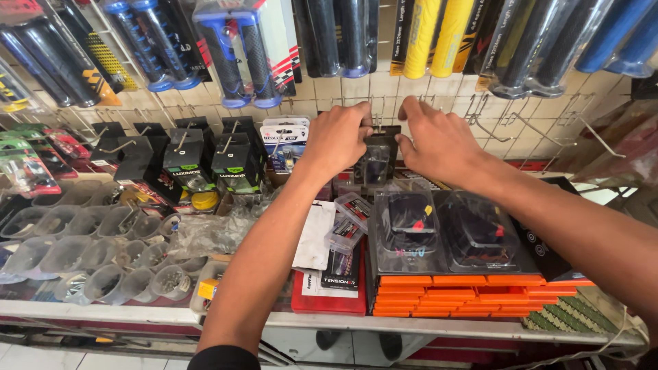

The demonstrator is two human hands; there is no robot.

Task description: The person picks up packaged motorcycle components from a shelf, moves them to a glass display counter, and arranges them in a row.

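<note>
Both my hands reach up to a wire display grid on the tiled wall. My left hand (337, 139) and my right hand (434, 142) pinch the top of a small black blister pack (375, 162) that hangs at a metal hook (375, 120). The left grips its upper left corner, the right its upper right corner. Similar black packs (186, 157) hang on hooks to the left.
Handlebar grips in black, blue and yellow (428, 34) hang above. Clear packs with dark parts (409, 223) lie on a stack of orange boxes (439, 298). Several clear plastic cups of small hardware (103, 257) fill the left counter. Bare hooks (528, 127) jut out at right.
</note>
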